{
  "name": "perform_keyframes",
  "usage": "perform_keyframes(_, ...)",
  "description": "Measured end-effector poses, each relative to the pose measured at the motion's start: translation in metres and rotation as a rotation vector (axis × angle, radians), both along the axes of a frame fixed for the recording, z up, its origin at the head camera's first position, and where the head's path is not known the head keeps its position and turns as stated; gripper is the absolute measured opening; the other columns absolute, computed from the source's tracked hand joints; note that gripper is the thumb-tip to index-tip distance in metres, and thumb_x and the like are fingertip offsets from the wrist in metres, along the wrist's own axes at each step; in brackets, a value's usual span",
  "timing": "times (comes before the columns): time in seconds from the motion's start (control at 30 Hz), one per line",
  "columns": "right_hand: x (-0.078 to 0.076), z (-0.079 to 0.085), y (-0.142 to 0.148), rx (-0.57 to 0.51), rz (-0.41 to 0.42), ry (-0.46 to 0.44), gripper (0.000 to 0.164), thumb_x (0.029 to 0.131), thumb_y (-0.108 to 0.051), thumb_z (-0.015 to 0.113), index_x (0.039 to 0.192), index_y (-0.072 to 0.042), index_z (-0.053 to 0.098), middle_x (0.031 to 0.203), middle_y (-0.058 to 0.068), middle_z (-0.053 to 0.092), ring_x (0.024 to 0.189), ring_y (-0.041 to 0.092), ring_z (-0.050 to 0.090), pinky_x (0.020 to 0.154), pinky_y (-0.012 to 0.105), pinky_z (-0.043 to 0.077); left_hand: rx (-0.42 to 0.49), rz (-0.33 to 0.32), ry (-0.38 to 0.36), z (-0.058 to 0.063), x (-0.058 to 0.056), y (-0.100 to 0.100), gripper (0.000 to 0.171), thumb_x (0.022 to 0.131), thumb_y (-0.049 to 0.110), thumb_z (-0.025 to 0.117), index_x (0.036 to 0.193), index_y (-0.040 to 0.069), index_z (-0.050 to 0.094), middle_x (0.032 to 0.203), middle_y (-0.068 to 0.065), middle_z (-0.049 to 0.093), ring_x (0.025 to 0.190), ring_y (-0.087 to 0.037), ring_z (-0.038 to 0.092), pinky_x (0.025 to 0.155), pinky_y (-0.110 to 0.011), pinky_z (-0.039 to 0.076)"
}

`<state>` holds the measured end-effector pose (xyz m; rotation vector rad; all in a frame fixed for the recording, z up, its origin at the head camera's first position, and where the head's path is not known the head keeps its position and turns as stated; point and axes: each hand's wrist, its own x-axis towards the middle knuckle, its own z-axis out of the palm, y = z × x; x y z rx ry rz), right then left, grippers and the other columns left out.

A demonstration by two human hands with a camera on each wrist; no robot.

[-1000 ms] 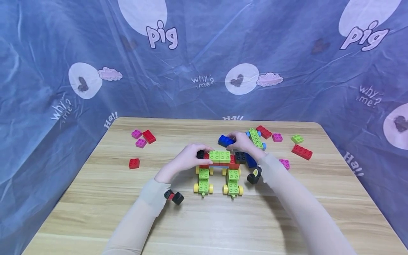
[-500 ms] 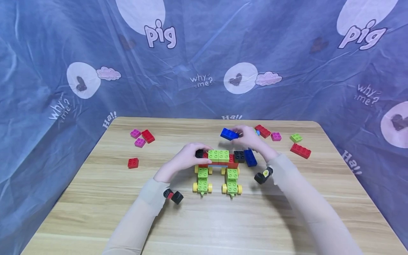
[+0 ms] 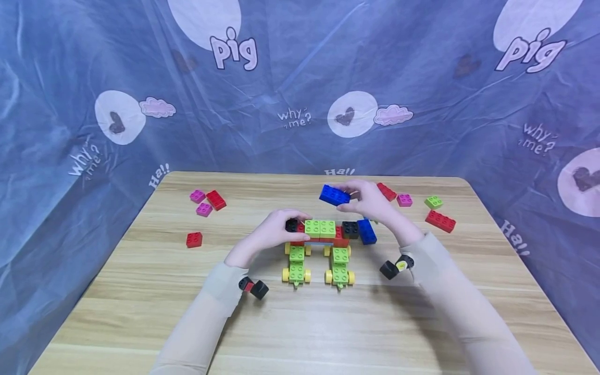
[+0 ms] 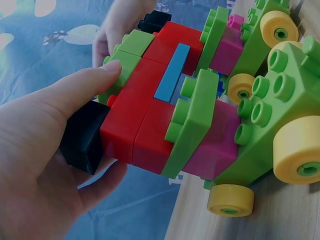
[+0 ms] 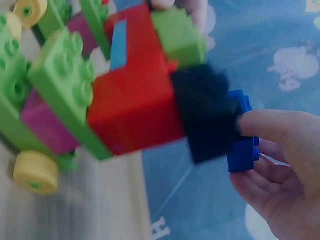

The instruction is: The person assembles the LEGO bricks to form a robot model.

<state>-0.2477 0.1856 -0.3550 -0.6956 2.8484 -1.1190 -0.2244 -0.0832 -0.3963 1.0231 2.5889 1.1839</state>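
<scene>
At the left of the bench (image 3: 300, 333), a small red brick (image 3: 194, 239) lies apart from two pink bricks (image 3: 203, 209) and a longer red brick (image 3: 216, 200). The left hand (image 3: 272, 230) has its grip curled round the left end of a block model (image 3: 320, 229), thumb against a lime brick. The model stands on two lime bases with yellow wheels (image 3: 307, 276), with a black brick at each end. On its far side, apart from it, a blue brick (image 3: 335, 195) is pinched in the grip of the right hand (image 3: 367, 200), between thumb and fingers. A second blue brick (image 3: 367, 231) lies just beside the model's right end. Farther right are scattered red, pink and lime bricks (image 3: 433, 202)
</scene>
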Motion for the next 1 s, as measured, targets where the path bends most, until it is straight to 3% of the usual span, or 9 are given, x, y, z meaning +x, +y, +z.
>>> perform_keyframes(0.3,0.024,0.016,-0.018,-0.049,0.107,0.076,0.050,0.079,-0.009,0.078,0.124,0.001,0.061,0.121,0.018,0.064,0.109,0.032,0.061,0.093,0.047,0.052,-0.007,0.022,0.004,0.000,0.001,-0.001,0.053,0.080,0.027,0.079,0.124,0.004,0.063,0.123,-0.010,0.066,0.117,-0.025,0.059,0.103,-0.039,0.044)
perform_keyframes(0.53,0.030,0.010,-0.026,-0.082,0.155,0.074,0.048,0.077,-0.008,0.080,0.121,0.002,0.063,0.116,0.017,0.066,0.105,0.030,0.062,0.089,0.044,0.054,-0.033,0.053,0.010,0.002,0.001,0.000,0.052,0.077,0.029,0.081,0.119,0.003,0.065,0.117,-0.011,0.068,0.112,-0.026,0.061,0.100,-0.040,0.047)
perform_keyframes(0.8,0.036,0.005,-0.029,-0.066,0.195,0.030,0.046,0.078,-0.009,0.079,0.120,0.001,0.064,0.116,0.016,0.066,0.105,0.029,0.063,0.089,0.042,0.054,-0.034,0.062,0.015,0.000,0.001,0.001,0.044,0.076,0.032,0.082,0.109,0.007,0.068,0.099,-0.003,0.070,0.086,-0.014,0.060,0.078,-0.028,0.050)
perform_keyframes(1.0,0.037,0.004,-0.029,-0.038,0.231,0.040,0.042,0.078,-0.008,0.078,0.118,0.000,0.067,0.115,0.015,0.067,0.104,0.028,0.064,0.088,0.042,0.055,-0.042,0.057,0.023,-0.002,-0.001,0.002,0.046,0.077,0.033,0.081,0.112,0.006,0.068,0.102,-0.003,0.071,0.085,-0.011,0.060,0.076,-0.027,0.049)
